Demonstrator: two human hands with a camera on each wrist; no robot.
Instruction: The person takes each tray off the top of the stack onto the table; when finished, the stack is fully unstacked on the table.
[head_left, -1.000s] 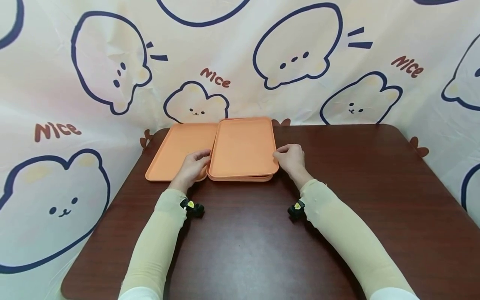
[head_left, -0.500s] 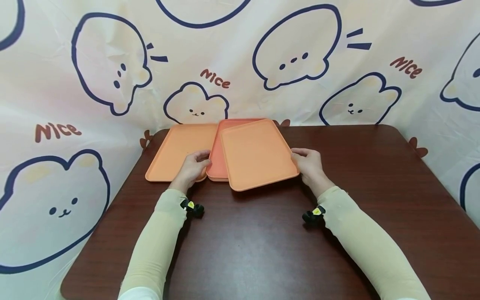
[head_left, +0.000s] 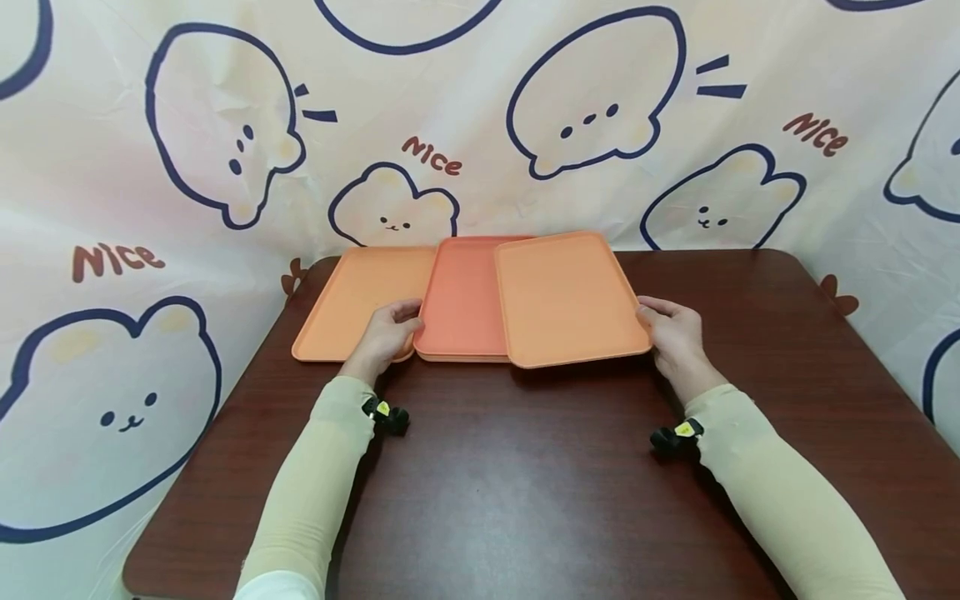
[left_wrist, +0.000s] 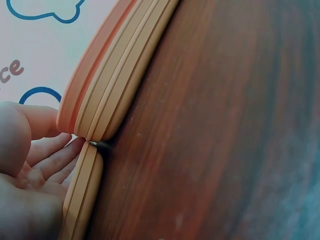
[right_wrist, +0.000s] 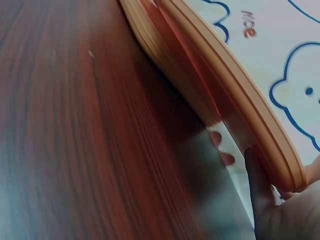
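My right hand (head_left: 678, 342) grips the right edge of a light orange tray (head_left: 573, 300). That tray is raised and slightly turned, covering the right part of a coral tray (head_left: 465, 300). In the right wrist view a gap shows between the held tray (right_wrist: 240, 90) and the stack under it. The coral tray tops a stack whose lower trays (left_wrist: 117, 90) are light orange. My left hand (head_left: 386, 337) rests at the stack's left edge, its thumb against the coral rim and its other fingers fairly straight. Beside it lies another light orange tray (head_left: 352, 308).
All of it stands on a dark brown wooden table (head_left: 480, 492), near the far edge. Behind hangs a pale cloth (head_left: 480, 100) printed with cartoon bears. Each wrist wears a small black camera (head_left: 675, 439).
The right hand has lifted the top light orange tray and carried it to the right, uncovering the coral tray. The left hand has stayed in place.
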